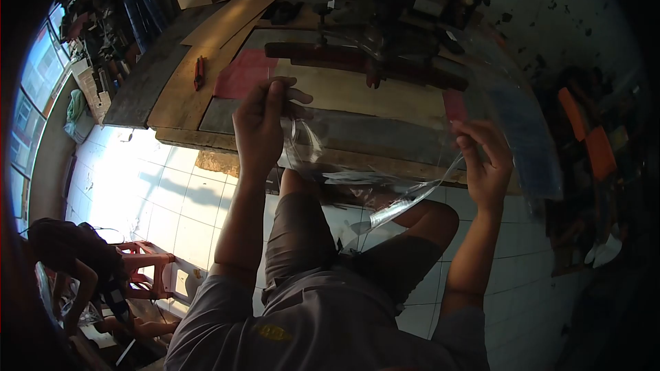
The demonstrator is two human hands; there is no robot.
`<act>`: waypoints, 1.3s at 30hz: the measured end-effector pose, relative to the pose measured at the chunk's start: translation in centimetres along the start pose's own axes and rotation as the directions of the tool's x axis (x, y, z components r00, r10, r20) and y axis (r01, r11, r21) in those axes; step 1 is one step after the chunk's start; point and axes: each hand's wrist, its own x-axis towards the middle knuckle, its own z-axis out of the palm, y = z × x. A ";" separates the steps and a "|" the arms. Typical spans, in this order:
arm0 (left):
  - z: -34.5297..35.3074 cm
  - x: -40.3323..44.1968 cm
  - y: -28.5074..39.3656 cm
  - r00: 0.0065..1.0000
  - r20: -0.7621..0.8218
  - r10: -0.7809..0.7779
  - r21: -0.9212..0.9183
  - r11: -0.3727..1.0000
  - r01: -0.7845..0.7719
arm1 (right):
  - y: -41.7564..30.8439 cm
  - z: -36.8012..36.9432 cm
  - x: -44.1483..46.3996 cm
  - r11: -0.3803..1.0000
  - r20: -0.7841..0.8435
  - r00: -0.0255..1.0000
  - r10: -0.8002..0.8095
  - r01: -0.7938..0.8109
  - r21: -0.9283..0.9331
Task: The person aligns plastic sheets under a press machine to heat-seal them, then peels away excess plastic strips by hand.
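Observation:
A thin, see-through plastic sheet hangs between my two hands in front of the table edge, its lower part creased and shining. At its left side my left hand is closed, thumb against the curled fingers, with the plastic running down from it. My right hand pinches the sheet's right edge between thumb and fingers. Just beyond the hands is a machine with a long dark bar over a pale work surface. Pink-red patches lie at either end of that surface.
A red cutter knife lies on brown board to the left. Clear and bluish plastic sheets hang over the right table edge. Lower left, another person bends beside a red stool. Orange pieces are at far right.

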 end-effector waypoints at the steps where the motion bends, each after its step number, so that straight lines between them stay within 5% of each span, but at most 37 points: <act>1: -0.1 0.0 0.0 1.000 0.005 0.004 -0.003 1.000 -0.004 | -0.1 -0.2 0.2 1.000 0.041 0.999 -0.010 0.010 -0.009; 6: -0.9 0.3 0.0 0.999 0.024 0.036 -0.017 0.999 -0.036 | -0.4 -1.4 1.3 0.998 0.250 0.968 -0.005 0.019 -0.054; 12: -1.6 0.8 0.2 1.000 0.026 -0.015 0.026 1.000 0.014 | 0.9 -0.8 1.2 0.904 0.251 0.954 0.164 -0.247 0.348; 15: -1.3 0.7 0.5 1.000 -0.006 0.008 0.051 0.999 -0.007 | 1.0 0.0 1.1 0.861 0.160 0.970 0.185 -0.239 0.450; 30: -1.4 0.2 0.6 1.000 -0.022 0.012 0.075 0.997 -0.011 | -0.7 0.3 0.8 0.922 0.015 0.966 0.257 -0.250 0.295; 39: -1.1 -0.1 0.7 0.999 -0.037 -0.009 0.080 0.997 0.012 | -1.4 0.5 0.5 0.887 -0.014 0.960 0.281 -0.254 0.386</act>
